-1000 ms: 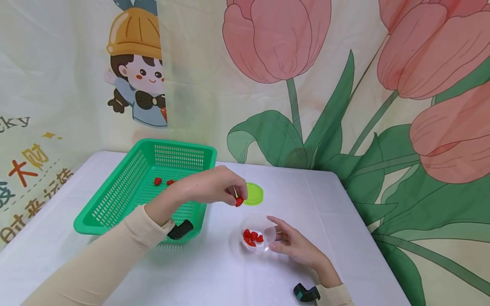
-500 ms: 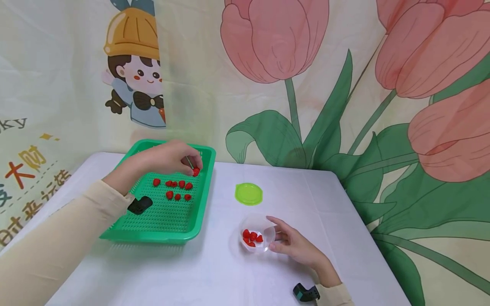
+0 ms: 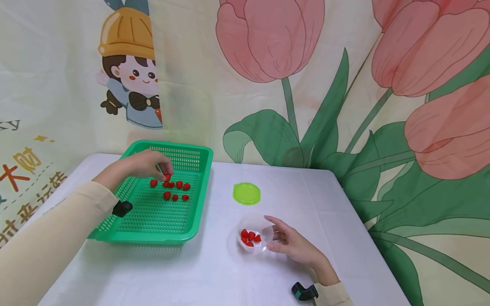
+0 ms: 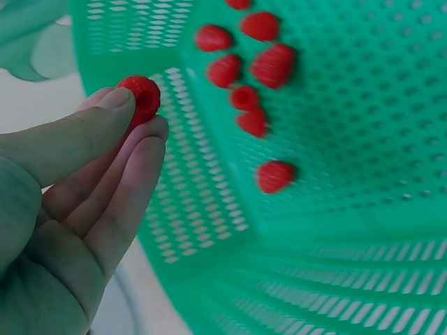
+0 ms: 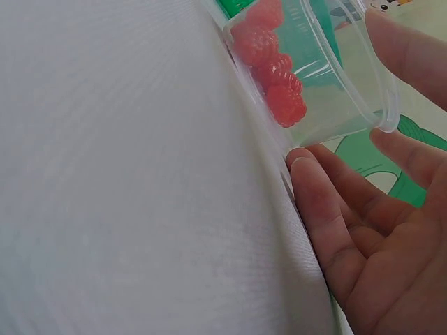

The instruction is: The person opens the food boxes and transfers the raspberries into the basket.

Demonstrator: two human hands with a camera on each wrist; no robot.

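My left hand (image 3: pixel 147 165) is over the far left part of a green plastic basket (image 3: pixel 160 239), pinching a red raspberry (image 4: pixel 144 100) between thumb and fingertips. The raspberry's hollow end shows in the left wrist view. Several loose raspberries (image 3: pixel 166 196) lie on the basket floor below, roughly in two rows. At the right, my right hand (image 3: pixel 296 245) holds a clear plastic cup (image 3: pixel 264 223) by its side, the thumb and fingers spread about the rim and wall. Several raspberries (image 5: pixel 257 46) sit at the bottom of that cup, which stands on the table.
A lime-green lid (image 3: pixel 246 194) lies on the white-covered table (image 3: pixel 214 272) between the basket and the right side, behind the cup. A printed cloth backdrop (image 3: pixel 191 85) rises along the table's back edge. Each wrist wears a black camera (image 3: pixel 304 292).
My left hand has carried the raspberry from near the lid leftward to over the basket's far left part. The right hand stays at the cup.
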